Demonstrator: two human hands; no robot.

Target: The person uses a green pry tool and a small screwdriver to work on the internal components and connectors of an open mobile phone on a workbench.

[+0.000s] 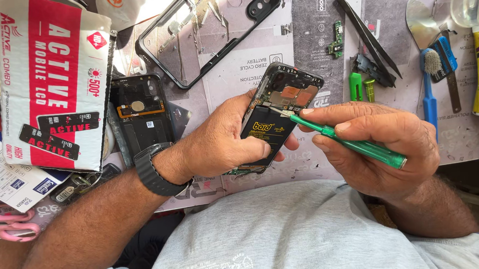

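Opened phone (278, 113) being gripped in left hand (226, 143), fingers wrapping its edges; right hand (374, 144) pinching green screwdriver (340, 136), tip touching phone's upper interior.

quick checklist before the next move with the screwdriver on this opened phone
1. Left hand has a firm grip on the opened phone: ok, fingers wrap its lower half.
2. Right hand holds the green screwdriver: ok.
3. Screwdriver tip on a screw: cannot tell, it meets the phone's upper part but the contact is too small to see.
4. Battery free of the tip: ok, the tip sits above it.
5. Small green circuit board lying apart from the hands: ok.
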